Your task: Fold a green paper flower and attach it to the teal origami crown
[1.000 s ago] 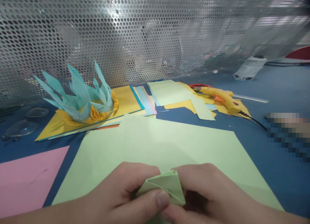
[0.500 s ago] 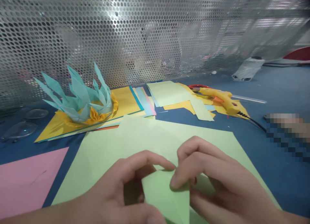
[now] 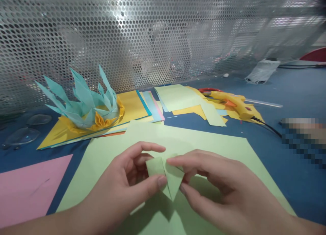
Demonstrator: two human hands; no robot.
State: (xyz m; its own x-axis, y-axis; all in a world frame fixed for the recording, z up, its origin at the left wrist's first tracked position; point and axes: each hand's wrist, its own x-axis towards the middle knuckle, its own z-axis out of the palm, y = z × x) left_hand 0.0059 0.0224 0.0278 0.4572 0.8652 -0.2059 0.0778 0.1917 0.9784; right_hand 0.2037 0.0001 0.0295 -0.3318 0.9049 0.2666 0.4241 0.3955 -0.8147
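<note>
A small folded piece of light green paper (image 3: 173,182) is held between my two hands, its point facing down toward me. My left hand (image 3: 134,177) grips its left side, thumb in front and fingers behind, with the index finger raised off it. My right hand (image 3: 214,180) pinches the right side, index finger on the top edge and thumb near the lower right edge. Underneath lies a large light green sheet (image 3: 114,153), shaded by the hands.
An origami piece with turquoise spikes (image 3: 84,99) stands on stacked coloured paper (image 3: 134,102) at the left. Glasses (image 3: 21,136) and a pink sheet (image 3: 30,187) lie left. A yellow glue gun (image 3: 236,102) rests on scraps to the right. Perforated metal (image 3: 152,35) closes off the back.
The folded green paper has moved up and away from me and turned, so its point now faces down. My left index finger has lifted off, and both hands have shifted their grip.
</note>
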